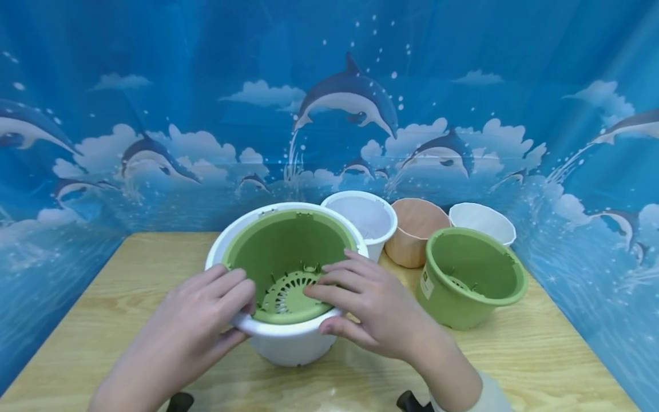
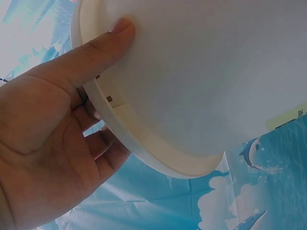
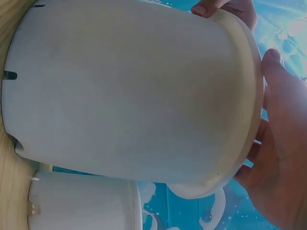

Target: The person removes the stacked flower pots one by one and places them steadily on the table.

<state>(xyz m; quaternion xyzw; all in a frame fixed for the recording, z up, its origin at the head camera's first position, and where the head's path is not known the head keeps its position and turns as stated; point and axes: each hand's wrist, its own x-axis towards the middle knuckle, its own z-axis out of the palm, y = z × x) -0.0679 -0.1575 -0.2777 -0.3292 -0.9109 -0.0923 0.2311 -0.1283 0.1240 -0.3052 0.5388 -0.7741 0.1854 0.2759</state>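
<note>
A large white flowerpot (image 1: pixel 293 347) stands on the table with a green flowerpot (image 1: pixel 288 229) nested inside it. Slots and small pegs show in the green pot's bottom. My left hand (image 1: pixel 198 315) grips the white pot's rim at the near left. Its fingers curl over the top, and in the left wrist view the thumb presses the outer wall beneath the rim. At the near right, my right hand (image 1: pixel 378 312) rests at the rim, its loosely extended fingers reaching over the opening. The right thumb lies against the rim's edge in the right wrist view.
A smaller white pot (image 1: pixel 378 246), a peach-coloured pot (image 1: pixel 407 249) and a low white faceted pot (image 1: pixel 481 220) stand along the back right. Ahead of them sits another green pot (image 1: pixel 458 306) with a label. A blue dolphin-print curtain (image 1: pixel 206 68) encloses the wooden table (image 1: pixel 103 297).
</note>
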